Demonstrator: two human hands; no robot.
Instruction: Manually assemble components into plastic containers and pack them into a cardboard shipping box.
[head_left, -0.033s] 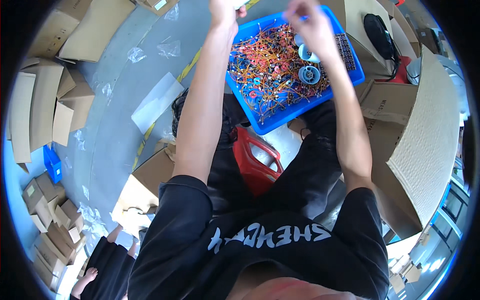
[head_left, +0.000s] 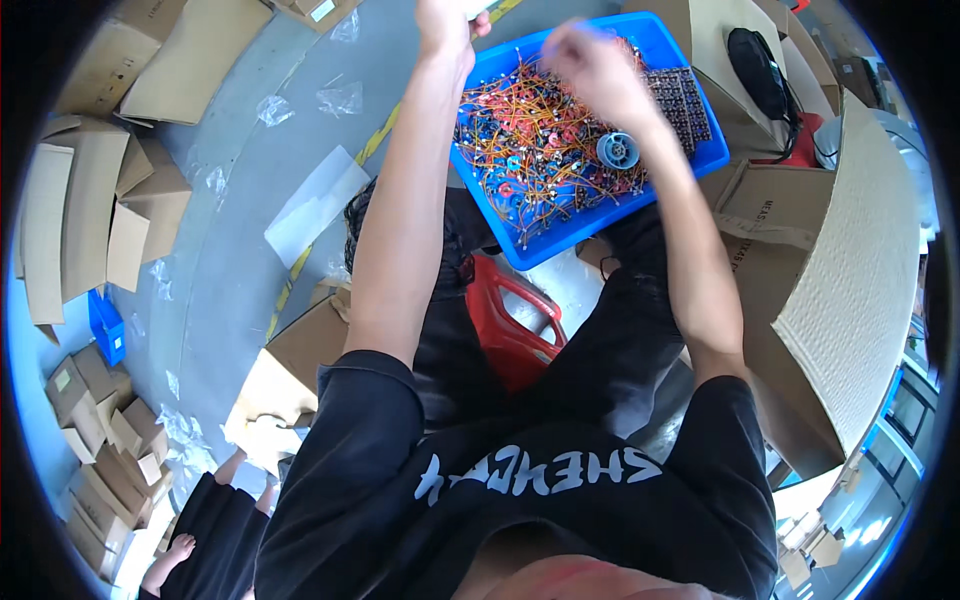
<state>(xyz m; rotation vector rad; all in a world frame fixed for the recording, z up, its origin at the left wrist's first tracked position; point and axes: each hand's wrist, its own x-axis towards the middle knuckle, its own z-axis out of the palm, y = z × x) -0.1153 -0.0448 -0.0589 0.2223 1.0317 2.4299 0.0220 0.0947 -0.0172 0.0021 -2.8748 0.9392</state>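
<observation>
Nearest you: a red stool (head_left: 495, 335). Beyond, the blue tray (head_left: 580, 239) carries wired parts (head_left: 530, 130); a cardboard box (head_left: 765, 205) crowds the tray's near right corner. Your blurred right hand (head_left: 600, 75) partly hides its far edge; your left hand (head_left: 448, 35) is cut off. Cannot tell either's finger state.

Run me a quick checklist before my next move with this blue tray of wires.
1. Blue tray in front of you: ok.
2. Wires untangled: not ok, they lie in a loose, crossing heap.
3. Light-blue round part inside the tray: ok.
4. Right hand empty: cannot tell, it is blurred.
5. Left hand empty: cannot tell, the picture's top edge cuts it off.
</observation>
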